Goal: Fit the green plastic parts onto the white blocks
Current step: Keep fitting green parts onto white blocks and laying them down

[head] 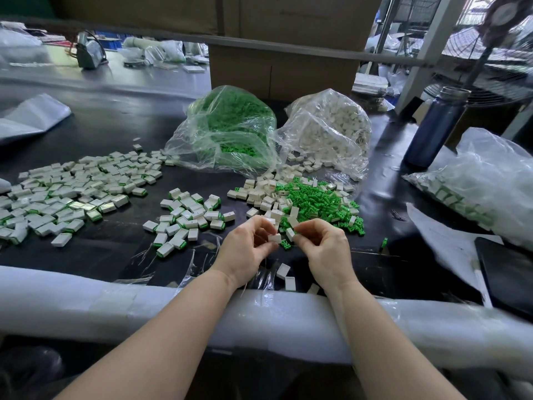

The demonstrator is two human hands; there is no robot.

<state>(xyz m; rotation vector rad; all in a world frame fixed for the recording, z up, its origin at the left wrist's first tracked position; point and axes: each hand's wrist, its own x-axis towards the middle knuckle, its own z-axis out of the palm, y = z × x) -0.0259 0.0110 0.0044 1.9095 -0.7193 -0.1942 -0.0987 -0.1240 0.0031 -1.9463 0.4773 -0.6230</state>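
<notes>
Loose green plastic parts point(314, 203) lie heaped on the dark desk point(115, 134), with bare white blocks point(261, 194) scattered touching the heap's left edge.

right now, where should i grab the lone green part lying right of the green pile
Pinch the lone green part across its narrow sides, coming straight down from above. It stands apart from the green pile on bare black table, so fingertips have room on both sides.

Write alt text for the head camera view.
Left hand and right hand each pinch a white block above a dark table, near loose green parts, finished pieces and two clear bags.
</notes>
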